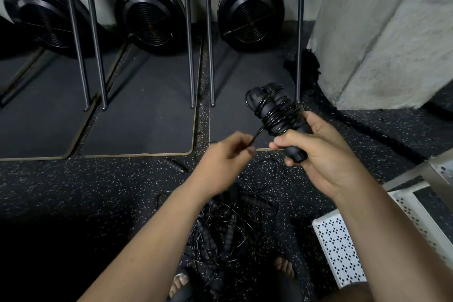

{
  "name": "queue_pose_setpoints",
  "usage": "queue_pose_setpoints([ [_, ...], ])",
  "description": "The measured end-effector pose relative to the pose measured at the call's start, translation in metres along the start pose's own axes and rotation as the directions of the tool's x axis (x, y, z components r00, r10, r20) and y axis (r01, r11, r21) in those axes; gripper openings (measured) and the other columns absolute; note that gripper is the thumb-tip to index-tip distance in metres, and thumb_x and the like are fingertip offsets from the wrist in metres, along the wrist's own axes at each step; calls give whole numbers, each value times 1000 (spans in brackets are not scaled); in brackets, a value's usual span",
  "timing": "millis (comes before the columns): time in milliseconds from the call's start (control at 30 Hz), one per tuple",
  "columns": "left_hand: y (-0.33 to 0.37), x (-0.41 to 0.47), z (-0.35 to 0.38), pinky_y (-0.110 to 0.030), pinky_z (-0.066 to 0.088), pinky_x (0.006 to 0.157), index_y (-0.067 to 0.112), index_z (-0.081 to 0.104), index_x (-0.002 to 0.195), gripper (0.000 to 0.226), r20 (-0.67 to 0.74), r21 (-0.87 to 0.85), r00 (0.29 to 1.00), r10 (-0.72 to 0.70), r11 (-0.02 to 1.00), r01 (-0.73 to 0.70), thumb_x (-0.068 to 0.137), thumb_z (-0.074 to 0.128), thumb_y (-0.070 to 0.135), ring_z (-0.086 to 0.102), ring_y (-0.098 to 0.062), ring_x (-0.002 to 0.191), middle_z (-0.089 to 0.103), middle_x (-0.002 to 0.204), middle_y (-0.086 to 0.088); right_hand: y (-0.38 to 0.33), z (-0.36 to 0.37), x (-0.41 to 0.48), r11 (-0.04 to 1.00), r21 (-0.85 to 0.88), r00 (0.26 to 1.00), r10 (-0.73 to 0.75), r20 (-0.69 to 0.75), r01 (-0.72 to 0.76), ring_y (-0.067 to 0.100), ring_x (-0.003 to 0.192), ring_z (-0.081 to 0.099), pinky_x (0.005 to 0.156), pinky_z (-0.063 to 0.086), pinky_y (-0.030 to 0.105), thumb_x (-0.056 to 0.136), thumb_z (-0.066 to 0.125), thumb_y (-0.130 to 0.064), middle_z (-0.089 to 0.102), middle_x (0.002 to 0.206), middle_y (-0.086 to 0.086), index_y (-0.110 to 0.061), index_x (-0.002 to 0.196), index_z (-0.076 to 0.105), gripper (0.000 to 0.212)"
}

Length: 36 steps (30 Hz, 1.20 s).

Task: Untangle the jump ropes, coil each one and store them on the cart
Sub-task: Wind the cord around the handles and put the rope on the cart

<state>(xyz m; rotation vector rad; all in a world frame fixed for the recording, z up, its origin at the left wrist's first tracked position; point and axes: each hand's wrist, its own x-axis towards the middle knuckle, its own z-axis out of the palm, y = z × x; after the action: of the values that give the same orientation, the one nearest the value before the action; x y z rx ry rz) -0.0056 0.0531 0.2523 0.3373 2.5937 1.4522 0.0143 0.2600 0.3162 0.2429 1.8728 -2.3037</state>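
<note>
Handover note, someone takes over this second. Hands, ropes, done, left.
Right hand: grips a pair of rope handles with cord wound round them.
Left hand: fingers pinch the free stretch of that cord, pulled taut.
Floor: tangled pile of ropes between the feet; one handle lies apart, up and left of it.
Cart: at right, beside the pile.
Done: one rope nearly coiled.
Left: finish the wrap, set it on the cart, then untangle and coil the pile.

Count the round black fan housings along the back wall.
3: left housing at the frame edge, middle housing, right housing nearest the concrete pillar. More may sit outside the frame.
</note>
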Motion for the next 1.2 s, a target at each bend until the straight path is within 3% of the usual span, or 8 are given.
queue_pose_setpoints([
  [133,7,-5,13,-19,41,57,28,68,109,12,92,36,995,45,998,-48,110,57,25,53,-1,56,64,66,16,2,-2,3,999,-42,999,1,-40,-3,24,82,77,52,49,26,86,77,7,77,91,12,1,126,58,44],
  [333,21,-9,6,-16,34,52,23,73,112,14,190,253,978,85,958,-132,106,63,30,52,-2,55,64,72,7,15,-16,8,951,-294,989,60,-133,-97,31,77,79,59,63,35,87,87,-4,79,106,14,-18,124,59,48],
  [467,22,-7,-14,-23,40,59,31,75,97,3,152,291,986,72,950,-114,98,76,34,56,0,59,66,69,12,20,-19,8,856,-481,980,194,-41,-189,25,68,72,52,55,34,90,87,-14,75,107,9,-22,122,57,45],
  [567,19,-7,-28,-23,48,64,33,77,90,12,139,239,988,64,966,-96,87,88,35,61,2,64,69,69,15,24,-12,6,739,-643,956,291,34,-202,20,64,69,47,47,31,91,85,-15,73,104,8,-18,122,53,45],
  [767,23,-8,-35,-31,49,66,38,76,102,38,216,27,976,31,999,-38,71,98,36,60,-7,63,71,75,8,15,0,-7,592,-794,791,547,273,-135,19,73,73,50,44,24,88,89,-17,79,98,1,-33,132,52,60],
  [1000,14,-7,-49,-37,41,80,20,78,112,34,286,-357,957,55,932,53,80,90,19,53,-23,78,62,78,-2,-11,2,-22,758,-649,597,548,585,-60,21,79,71,55,41,25,92,83,-13,81,111,-5,-49,152,42,81],
  [1133,16,-7,-51,-43,44,69,10,75,116,21,322,-434,946,50,895,100,96,77,17,51,-28,72,59,80,-6,-14,-6,-23,881,-470,619,395,679,-47,22,73,68,51,38,24,93,81,-10,77,114,11,-39,152,51,72],
  [1200,27,-12,-48,-24,52,63,-3,68,105,10,288,-369,958,1,923,110,101,59,-3,64,-13,67,68,72,-1,-12,-8,-23,942,-333,664,278,694,-47,20,68,66,48,38,21,93,78,-9,73,98,9,-26,146,57,59],
])
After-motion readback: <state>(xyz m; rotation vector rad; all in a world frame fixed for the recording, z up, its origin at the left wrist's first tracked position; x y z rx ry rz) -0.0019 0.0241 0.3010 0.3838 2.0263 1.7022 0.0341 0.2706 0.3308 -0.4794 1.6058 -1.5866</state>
